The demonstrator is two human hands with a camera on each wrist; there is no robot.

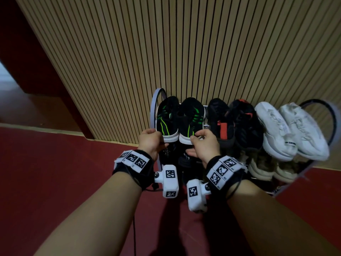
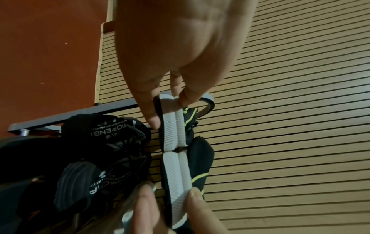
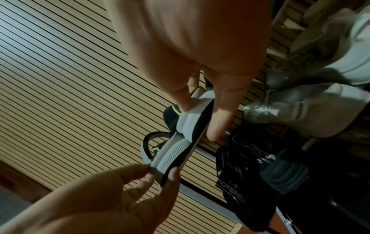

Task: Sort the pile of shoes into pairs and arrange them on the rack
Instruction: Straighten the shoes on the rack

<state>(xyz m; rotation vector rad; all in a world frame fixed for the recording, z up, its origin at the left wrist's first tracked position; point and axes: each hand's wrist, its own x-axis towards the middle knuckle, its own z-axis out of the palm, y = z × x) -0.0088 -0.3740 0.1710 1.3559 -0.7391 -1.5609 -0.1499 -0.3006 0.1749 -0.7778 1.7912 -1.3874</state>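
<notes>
Where rack (image 1: 154, 102) stands: red floor (image 1: 55, 172), slatted wood wall (image 1: 166, 52).

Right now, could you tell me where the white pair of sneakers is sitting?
In the head view the white sneakers sit at the right end of the rack's top tier, beside the black-and-red pair and before the slatted wall.

"PRORENG…" in white on a black shoe (image 2: 112, 131), rest of lettering unreadable

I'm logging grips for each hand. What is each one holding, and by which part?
Left hand pinches the left green-striped shoe by its heel; right hand pinches the right green-striped shoe likewise.
</notes>
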